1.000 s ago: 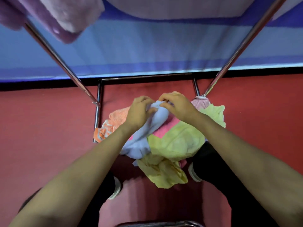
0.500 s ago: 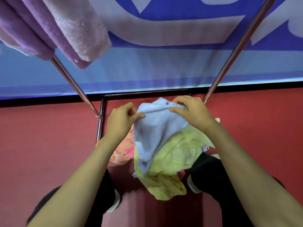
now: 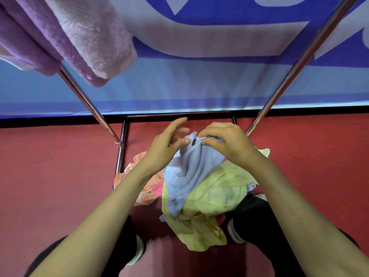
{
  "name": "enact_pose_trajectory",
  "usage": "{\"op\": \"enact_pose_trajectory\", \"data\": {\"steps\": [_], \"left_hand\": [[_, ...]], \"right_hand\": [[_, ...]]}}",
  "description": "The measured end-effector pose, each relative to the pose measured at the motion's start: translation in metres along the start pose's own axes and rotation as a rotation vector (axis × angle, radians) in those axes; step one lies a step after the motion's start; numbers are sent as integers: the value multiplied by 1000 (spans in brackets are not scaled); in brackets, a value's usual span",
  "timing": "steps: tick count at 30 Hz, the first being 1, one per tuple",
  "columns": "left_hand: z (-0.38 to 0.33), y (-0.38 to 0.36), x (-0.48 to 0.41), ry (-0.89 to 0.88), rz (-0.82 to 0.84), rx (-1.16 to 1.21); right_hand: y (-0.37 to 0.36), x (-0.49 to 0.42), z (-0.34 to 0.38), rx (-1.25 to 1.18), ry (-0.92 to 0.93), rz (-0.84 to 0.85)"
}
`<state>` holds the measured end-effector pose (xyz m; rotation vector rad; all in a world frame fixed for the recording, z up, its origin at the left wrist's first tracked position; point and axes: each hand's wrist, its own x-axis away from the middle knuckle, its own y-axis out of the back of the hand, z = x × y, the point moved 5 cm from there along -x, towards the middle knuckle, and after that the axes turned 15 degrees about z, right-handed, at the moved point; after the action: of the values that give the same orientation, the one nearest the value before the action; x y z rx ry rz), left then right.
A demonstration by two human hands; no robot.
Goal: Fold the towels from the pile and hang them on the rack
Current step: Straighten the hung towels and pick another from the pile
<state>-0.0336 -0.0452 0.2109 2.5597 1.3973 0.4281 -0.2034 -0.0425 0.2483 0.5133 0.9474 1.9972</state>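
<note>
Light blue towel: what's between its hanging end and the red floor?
The yellow towel of the pile lies under the light blue towel, on the floor; the head view shows it.

We record that the light blue towel point(image 3: 191, 170) has come up off the pile point(image 3: 217, 196) since a second ago and now hangs above it. The left hand point(image 3: 165, 148), which pinched the upper edge half a second ago, has let go, its fingers spread and only the thumb at the corner. The right hand point(image 3: 227, 144) has moved in beside it, and the cloth is bunched narrower.
</note>
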Motion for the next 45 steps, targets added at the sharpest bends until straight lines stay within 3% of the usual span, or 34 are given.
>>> {"op": "enact_pose_trajectory", "data": {"steps": [3, 7, 10, 12, 17, 22, 25, 30, 35, 40, 45], "left_hand": [[3, -2, -1, 68, 49, -206], [7, 12, 0, 86, -148, 74], [-7, 12, 1, 19, -198, 24], [-20, 4, 1, -37, -172, -29], [-23, 3, 3, -26, -90, -64], [-26, 1, 4, -41, -65, -31], [-16, 2, 2, 25, -50, -35], [9, 13, 4, 162, -56, -361], [6, 26, 5, 121, -188, -338], [-32, 6, 5, -112, -105, -347], [-31, 7, 6, -85, -139, -214]], "right_hand": [[6, -1, 2, -25, 39, -18], [13, 0, -4, 96, -4, -51], [3, -2, -15, 245, -135, 39], [-6, -4, -12, 115, -126, 120], [3, -7, -4, -202, -64, -9], [3, -8, -1, -387, -60, 37], [16, -6, 1, -402, -80, -107], [47, 7, -20, -456, -201, -411], [39, 11, -36, -301, -282, -228], [3, -2, -14, -399, -227, 141], [-5, -9, -2, -333, -186, 170]]}}
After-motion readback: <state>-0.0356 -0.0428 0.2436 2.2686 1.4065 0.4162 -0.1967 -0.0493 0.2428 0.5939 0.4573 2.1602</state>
